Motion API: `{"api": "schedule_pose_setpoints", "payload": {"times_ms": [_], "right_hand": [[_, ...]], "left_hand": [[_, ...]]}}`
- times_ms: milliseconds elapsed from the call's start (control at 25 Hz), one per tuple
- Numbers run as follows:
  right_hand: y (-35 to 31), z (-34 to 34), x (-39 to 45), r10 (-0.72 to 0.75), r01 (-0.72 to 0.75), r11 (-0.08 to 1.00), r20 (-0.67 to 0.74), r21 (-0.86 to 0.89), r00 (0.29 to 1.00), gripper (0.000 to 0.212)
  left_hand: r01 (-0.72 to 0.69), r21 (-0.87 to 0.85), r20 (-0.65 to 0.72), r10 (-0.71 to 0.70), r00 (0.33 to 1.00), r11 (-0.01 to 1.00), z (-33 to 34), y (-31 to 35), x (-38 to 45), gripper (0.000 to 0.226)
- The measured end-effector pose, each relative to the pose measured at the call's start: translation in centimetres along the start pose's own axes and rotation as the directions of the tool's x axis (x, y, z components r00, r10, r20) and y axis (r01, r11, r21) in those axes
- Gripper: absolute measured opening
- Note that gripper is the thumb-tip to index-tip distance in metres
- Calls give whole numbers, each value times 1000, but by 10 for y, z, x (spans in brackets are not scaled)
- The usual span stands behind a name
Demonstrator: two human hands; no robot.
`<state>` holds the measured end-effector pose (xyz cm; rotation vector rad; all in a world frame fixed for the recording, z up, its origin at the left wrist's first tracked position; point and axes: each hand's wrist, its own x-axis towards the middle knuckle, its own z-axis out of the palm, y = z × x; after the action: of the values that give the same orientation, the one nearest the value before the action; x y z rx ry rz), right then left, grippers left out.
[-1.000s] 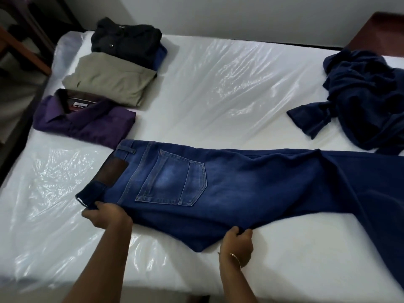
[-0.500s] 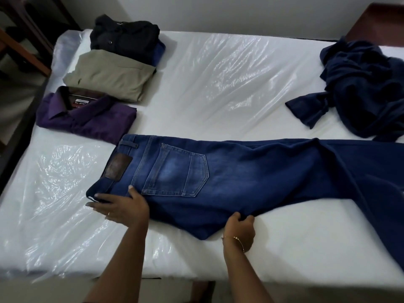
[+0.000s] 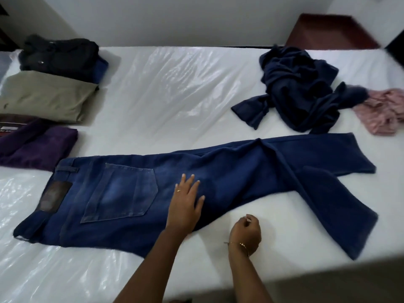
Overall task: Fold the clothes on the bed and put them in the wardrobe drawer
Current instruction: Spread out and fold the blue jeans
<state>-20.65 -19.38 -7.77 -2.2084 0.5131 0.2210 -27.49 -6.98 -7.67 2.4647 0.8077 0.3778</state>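
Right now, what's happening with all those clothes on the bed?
A person is folding laundry on the plastic-covered white bed. The left hand presses flat on the blue denim jeans, which lie spread out with the legs apart. The right hand, loosely curled, hovers beside them holding nothing. A black garment, an olive garment and a purple shirt are already folded. A crumpled navy garment and a pink cloth still wait.

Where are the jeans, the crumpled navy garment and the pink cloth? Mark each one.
jeans (image 3: 229,171): head view, on the thigh just right of the back pocket.
crumpled navy garment (image 3: 303,88): head view, on the middle of the heap.
pink cloth (image 3: 380,110): head view, on its bunched middle near the right edge.
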Motion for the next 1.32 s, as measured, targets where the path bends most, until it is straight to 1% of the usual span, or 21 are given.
{"api": "schedule_pose_setpoints", "payload": {"times_ms": [80,160,280,360,400,520,600,640,680,760,800,840,880,960,1040,1080,1160,1200,1240,1280,1320], "right_hand": [[-4,-16,38,-16,15,1000,-26,-15,1000,27],[-6,-36,82,-51,50,998,-10,-49,999,27],[-9,-65,147,-38,34,993,-29,-117,999,29],[-10,-84,180,-138,124,971,-58,-204,989,31],[-10,-90,193,-225,205,946,-54,-249,973,37],[-13,-106,242,-441,386,853,-88,-352,893,65],[-23,-118,286,-555,478,773,-80,-417,828,73],[-30,-123,305,-570,485,749,-67,-451,819,74],[-36,-129,323,-543,459,748,-45,-479,838,72],[-48,-139,351,-360,315,809,6,-497,933,65],[-51,-143,364,-250,227,837,22,-498,968,59],[-53,-147,376,-173,173,830,50,-531,984,52],[-54,-148,384,-149,169,801,82,-574,985,46],[-52,-151,394,-199,262,767,171,-586,965,41],[-54,-150,403,-321,367,768,180,-525,930,42],[-58,-152,405,-398,414,767,142,-491,906,44],[-80,-155,419,-570,516,732,15,-445,821,48],[-97,-153,433,-645,552,690,-51,-468,763,48],[-113,-150,447,-701,584,648,-84,-489,708,46],[-129,-144,462,-756,626,603,-104,-494,646,45],[-145,-137,476,-807,680,555,-110,-480,581,42]], "left_hand": [[-94,54,76,90,993,994,26,28,16,43],[-157,76,135,146,980,985,50,61,34,47],[-244,118,191,219,957,963,87,114,62,53],[-269,137,217,236,947,953,110,149,76,57],[-260,134,209,229,951,956,120,164,82,60],[-119,51,202,106,974,992,144,208,103,67],[-48,37,156,41,987,998,158,230,121,69],[-35,47,130,28,991,998,163,239,131,71],[-37,64,100,31,995,997,167,246,140,72],[-56,80,65,51,997,995,172,251,155,68],[-80,82,75,74,994,993,174,252,163,66],[-112,80,112,103,988,990,177,251,170,68],[-157,56,167,146,975,986,180,252,178,72],[-231,-30,305,229,924,973,184,259,192,81],[-274,-2,487,241,840,962,192,281,215,92],[-282,50,593,198,780,958,195,291,221,86],[-215,62,746,98,659,975,204,305,233,60],[-113,-2,768,73,636,994,206,310,244,46],[17,-85,760,54,648,996,206,314,254,38],[129,-155,728,25,685,979,208,315,266,32],[179,-184,684,-5,729,966,211,315,278,29]]}}
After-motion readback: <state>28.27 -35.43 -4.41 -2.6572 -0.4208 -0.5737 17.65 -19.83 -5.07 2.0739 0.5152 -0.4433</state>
